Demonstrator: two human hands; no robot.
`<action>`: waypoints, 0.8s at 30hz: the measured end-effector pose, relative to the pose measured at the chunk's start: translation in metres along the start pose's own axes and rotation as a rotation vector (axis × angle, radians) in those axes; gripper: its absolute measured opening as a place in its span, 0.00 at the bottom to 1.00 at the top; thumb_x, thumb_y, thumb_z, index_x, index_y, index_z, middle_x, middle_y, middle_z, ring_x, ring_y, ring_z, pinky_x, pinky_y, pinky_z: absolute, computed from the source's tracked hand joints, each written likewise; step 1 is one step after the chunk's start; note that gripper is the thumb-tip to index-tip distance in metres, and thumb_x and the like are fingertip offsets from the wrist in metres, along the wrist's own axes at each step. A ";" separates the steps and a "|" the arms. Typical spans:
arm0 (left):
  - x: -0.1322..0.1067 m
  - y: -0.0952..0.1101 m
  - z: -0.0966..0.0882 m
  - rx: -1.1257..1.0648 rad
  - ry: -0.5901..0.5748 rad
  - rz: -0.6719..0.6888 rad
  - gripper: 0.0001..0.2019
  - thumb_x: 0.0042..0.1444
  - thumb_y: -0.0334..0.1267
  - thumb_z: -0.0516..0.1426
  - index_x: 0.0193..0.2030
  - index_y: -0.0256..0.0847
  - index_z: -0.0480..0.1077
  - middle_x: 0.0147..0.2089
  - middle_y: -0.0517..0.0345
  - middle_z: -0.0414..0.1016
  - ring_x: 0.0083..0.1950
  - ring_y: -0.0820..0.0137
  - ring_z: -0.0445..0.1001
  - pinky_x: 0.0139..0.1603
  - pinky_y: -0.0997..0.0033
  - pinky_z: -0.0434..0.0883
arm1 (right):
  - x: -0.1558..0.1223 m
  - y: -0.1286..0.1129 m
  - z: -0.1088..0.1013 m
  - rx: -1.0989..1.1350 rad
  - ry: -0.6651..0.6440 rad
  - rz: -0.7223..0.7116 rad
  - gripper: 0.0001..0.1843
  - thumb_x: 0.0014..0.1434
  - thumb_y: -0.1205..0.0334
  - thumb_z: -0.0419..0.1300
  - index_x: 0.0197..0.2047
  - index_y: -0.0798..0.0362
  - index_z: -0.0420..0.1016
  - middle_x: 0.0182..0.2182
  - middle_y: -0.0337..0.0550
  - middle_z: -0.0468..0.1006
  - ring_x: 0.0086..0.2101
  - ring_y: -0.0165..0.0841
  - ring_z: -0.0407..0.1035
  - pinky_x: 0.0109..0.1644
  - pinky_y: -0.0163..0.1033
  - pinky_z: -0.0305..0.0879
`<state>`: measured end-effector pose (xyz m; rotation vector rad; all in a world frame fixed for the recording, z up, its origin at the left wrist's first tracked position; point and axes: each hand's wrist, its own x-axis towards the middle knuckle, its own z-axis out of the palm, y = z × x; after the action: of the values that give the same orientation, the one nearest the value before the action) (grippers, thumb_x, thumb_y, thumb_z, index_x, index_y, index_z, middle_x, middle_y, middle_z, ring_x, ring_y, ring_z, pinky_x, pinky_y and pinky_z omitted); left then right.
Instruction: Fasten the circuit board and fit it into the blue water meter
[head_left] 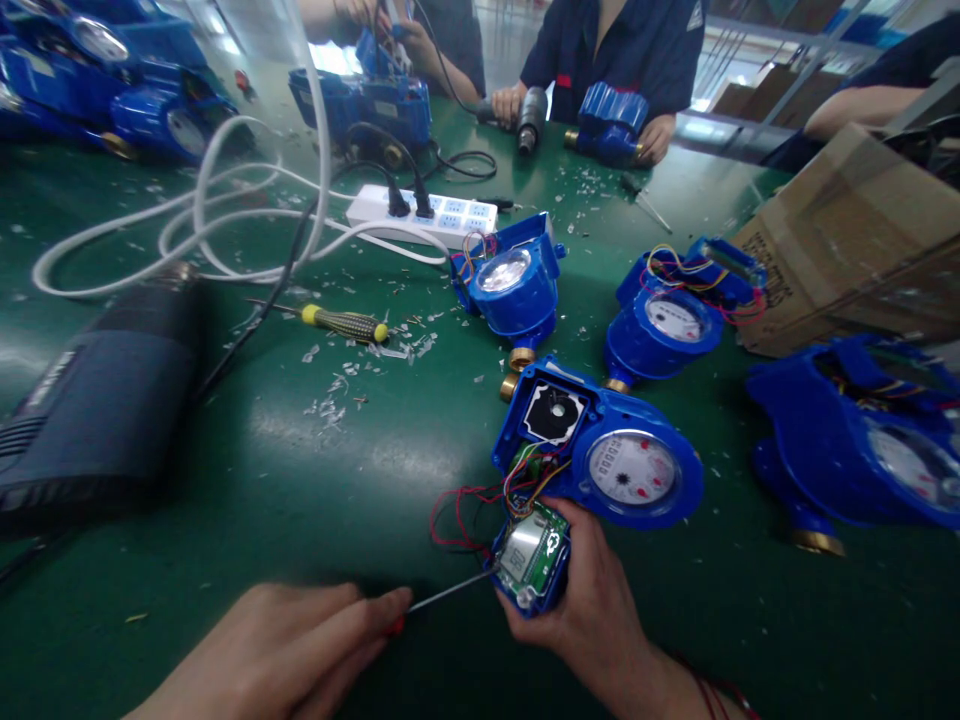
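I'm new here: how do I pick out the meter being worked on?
On the green table, find the white power strip. Down and right is a blue meter, its box open. Unlike its neighbours, its wired circuit board is in the right hand.

One power strip [442, 217], perhaps three screwdrivers [345, 323]

We see only a sliver of the red handle [396, 627], the rest being covered by the left hand [300, 632], and we cannot tell whether the shaft's tip [491, 571] touches the circuit board [553, 545]. Beneath the blue housing [553, 592], most fingers of the right hand [596, 592] are hidden from us. The heat gun [97, 400] looks blurred and runs off the left edge; the rightmost meter [825, 430] leaves the right. We cannot read the carton's [862, 240] smeared lettering. The top edge crops the person opposite [654, 45].
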<state>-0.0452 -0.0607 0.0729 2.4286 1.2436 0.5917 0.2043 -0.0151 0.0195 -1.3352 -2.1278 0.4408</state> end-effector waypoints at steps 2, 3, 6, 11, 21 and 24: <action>-0.001 -0.013 0.001 -0.073 -0.139 0.011 0.14 0.62 0.30 0.46 0.52 0.36 0.65 0.30 0.58 0.72 0.27 0.76 0.71 0.26 0.81 0.67 | 0.000 0.001 0.000 -0.009 -0.007 0.008 0.35 0.38 0.62 0.63 0.51 0.59 0.56 0.38 0.56 0.71 0.36 0.47 0.71 0.34 0.51 0.75; 0.001 -0.021 0.001 -0.108 -0.191 0.025 0.13 0.61 0.30 0.48 0.52 0.37 0.64 0.30 0.58 0.72 0.27 0.76 0.71 0.26 0.79 0.67 | 0.000 0.001 0.000 -0.009 -0.013 0.011 0.36 0.37 0.63 0.63 0.51 0.58 0.56 0.38 0.55 0.72 0.36 0.47 0.71 0.34 0.51 0.75; 0.009 -0.041 0.004 -0.198 -0.241 0.090 0.11 0.60 0.31 0.52 0.49 0.38 0.65 0.28 0.59 0.70 0.27 0.74 0.70 0.25 0.76 0.64 | -0.001 0.004 -0.001 0.035 -0.047 0.037 0.38 0.36 0.63 0.63 0.52 0.56 0.56 0.38 0.53 0.72 0.37 0.46 0.71 0.35 0.50 0.74; 0.021 -0.053 0.010 -0.247 -0.237 0.152 0.10 0.59 0.31 0.53 0.47 0.38 0.66 0.27 0.60 0.68 0.25 0.73 0.68 0.22 0.72 0.58 | -0.004 0.008 -0.007 0.166 -0.118 0.113 0.41 0.33 0.63 0.65 0.52 0.51 0.56 0.39 0.47 0.73 0.36 0.42 0.72 0.37 0.47 0.74; 0.012 -0.039 0.016 -0.236 -0.123 0.077 0.08 0.61 0.33 0.50 0.44 0.39 0.69 0.27 0.60 0.71 0.27 0.75 0.72 0.27 0.78 0.69 | 0.000 0.008 -0.015 0.260 -0.185 0.124 0.41 0.33 0.62 0.65 0.53 0.50 0.56 0.39 0.47 0.74 0.36 0.43 0.73 0.39 0.47 0.73; 0.008 -0.036 0.023 -0.224 -0.025 0.090 0.09 0.61 0.34 0.49 0.44 0.39 0.69 0.25 0.60 0.71 0.26 0.75 0.72 0.27 0.77 0.70 | 0.000 0.008 -0.016 0.287 -0.183 0.129 0.40 0.34 0.62 0.65 0.53 0.49 0.56 0.39 0.46 0.75 0.36 0.43 0.74 0.39 0.46 0.74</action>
<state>-0.0537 -0.0369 0.0375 2.3052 1.0039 0.6849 0.2203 -0.0124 0.0272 -1.3095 -2.0314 0.9161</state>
